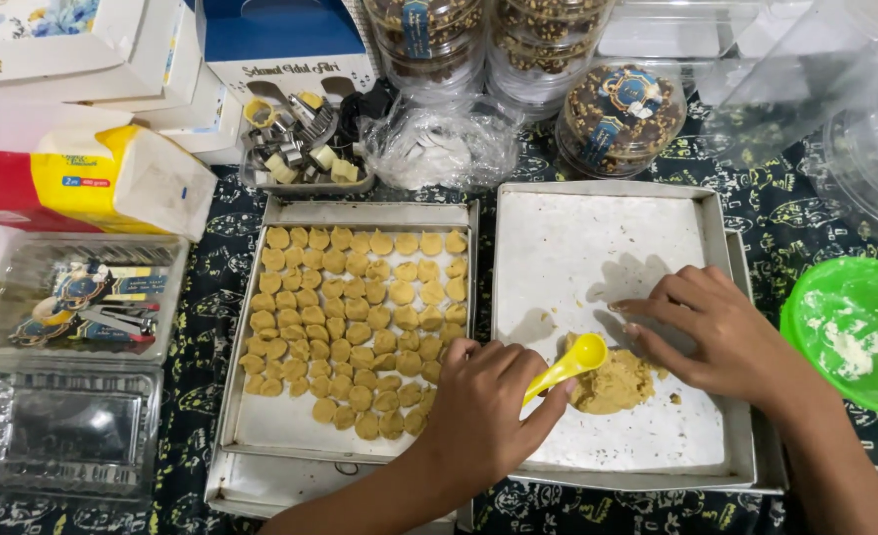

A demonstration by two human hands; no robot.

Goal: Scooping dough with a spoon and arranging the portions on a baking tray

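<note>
Left hand (483, 411) curling tight around the handle of a small yellow scoop (568, 365); bowl end of the scoop pressing into a soft tan lump of dough (615, 383); dough sitting low in the middle of the right metal tray (607, 238), on its floury white sheet.

Right hand (721, 332) lying flat beside the dough, fingers (647, 312) spread loosely and pointing left, holding nothing; fingertips resting on the sheet just above the lump, close to the scoop bowl.

Sitting just left of that tray, another metal tray (360, 213); filled with many small round dough balls (355, 327) in tidy rows, packed close together, covering the top and middle; bare white sheet showing near the bottom edge.

Sitting at the far right, a bright green bowl (850, 332) with white floury smears inside; half cut off by the picture edge.

Standing along the top, clear round tubs of dark cookies (619, 114) with blue labels; a crumpled clear plastic bag (444, 144) lying beside them; a little tray of metal cookie cutters (300, 149) to the left of the bag.

Lying at the far left, clear plastic boxes (62, 426), a yellow and red packet (82, 178), and white cardboard boxes (72, 45) behind; everything resting on a dark patterned cloth (216, 248).
</note>
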